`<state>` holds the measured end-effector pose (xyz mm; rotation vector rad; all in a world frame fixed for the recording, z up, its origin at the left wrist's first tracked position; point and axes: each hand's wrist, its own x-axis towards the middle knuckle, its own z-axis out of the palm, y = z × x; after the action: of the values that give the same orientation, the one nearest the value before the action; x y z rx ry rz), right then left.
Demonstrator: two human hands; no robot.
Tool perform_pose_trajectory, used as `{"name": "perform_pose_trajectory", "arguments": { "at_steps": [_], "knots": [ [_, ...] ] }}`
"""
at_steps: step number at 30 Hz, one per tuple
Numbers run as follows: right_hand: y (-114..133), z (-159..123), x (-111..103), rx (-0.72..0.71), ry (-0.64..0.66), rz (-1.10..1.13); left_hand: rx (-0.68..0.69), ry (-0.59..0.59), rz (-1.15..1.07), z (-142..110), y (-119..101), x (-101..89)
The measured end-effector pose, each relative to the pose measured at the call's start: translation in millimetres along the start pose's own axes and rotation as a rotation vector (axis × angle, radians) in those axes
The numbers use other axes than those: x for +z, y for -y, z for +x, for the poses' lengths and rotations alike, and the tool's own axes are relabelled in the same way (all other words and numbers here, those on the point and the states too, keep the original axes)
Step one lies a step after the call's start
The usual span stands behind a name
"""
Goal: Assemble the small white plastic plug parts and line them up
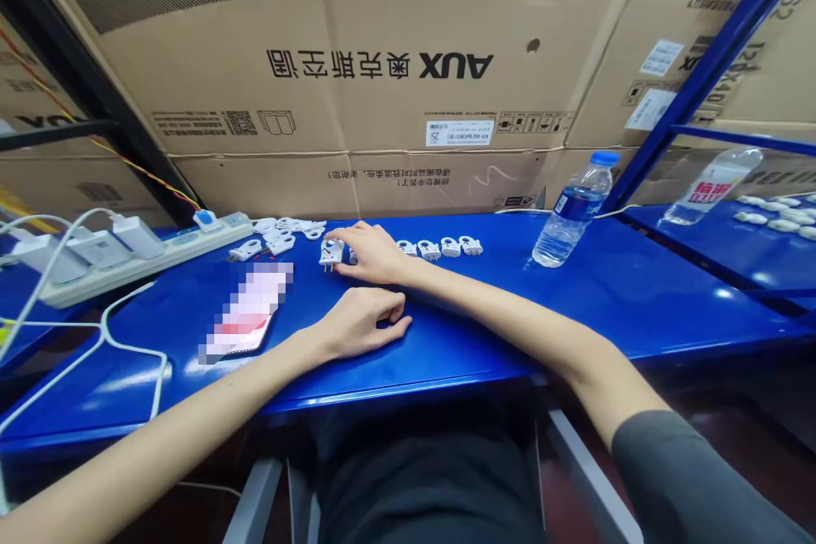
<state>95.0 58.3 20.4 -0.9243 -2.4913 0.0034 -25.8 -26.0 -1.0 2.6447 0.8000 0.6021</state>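
Note:
My right hand [373,253] reaches across to the far part of the blue table, thumb and fingers closed on a white plug [331,253] with its metal prongs pointing toward me. Just right of that hand, several white plugs [428,250] with ring-shaped handles stand in a row. To its left lies a loose cluster of similar white plugs [280,240]. Nearer to me, my left hand [366,323] rests on the table, fingers loosely curled and thumb apart, holding nothing.
A blurred-out phone [252,310] lies left of my left hand. Behind it runs a white power strip [184,251] with chargers and cables. A water bottle [574,208] stands at right, another bottle [711,185] beyond the blue post. Large cardboard boxes [382,8] wall off the back.

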Motion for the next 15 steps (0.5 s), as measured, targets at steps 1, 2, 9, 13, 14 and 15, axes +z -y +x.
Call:
{"name": "perform_pose_trajectory", "arguments": {
  "at_steps": [1, 2, 9, 13, 14, 15],
  "knots": [
    [0, 5, 2, 0.003, 0.013, 0.0, -0.003, -0.002, -0.003, 0, 0, -0.3],
    [-1, 10, 4, 0.005, 0.031, 0.001, -0.007, -0.003, -0.007, 0, -1, -0.5],
    [-6, 19, 9, 0.062, 0.165, -0.024, -0.019, 0.005, -0.012, -1, -2, -1.2],
    [-8, 23, 9, 0.053, 0.235, -0.054, -0.022, 0.008, -0.006, -2, -1, -0.2],
    [-9, 24, 10, 0.041, 0.241, -0.066, -0.02, 0.007, -0.007, -2, -1, 0.0],
    [-10, 25, 10, 0.028, 0.243, -0.08, -0.018, 0.007, -0.006, -2, 0, 0.3]
  ]
}}
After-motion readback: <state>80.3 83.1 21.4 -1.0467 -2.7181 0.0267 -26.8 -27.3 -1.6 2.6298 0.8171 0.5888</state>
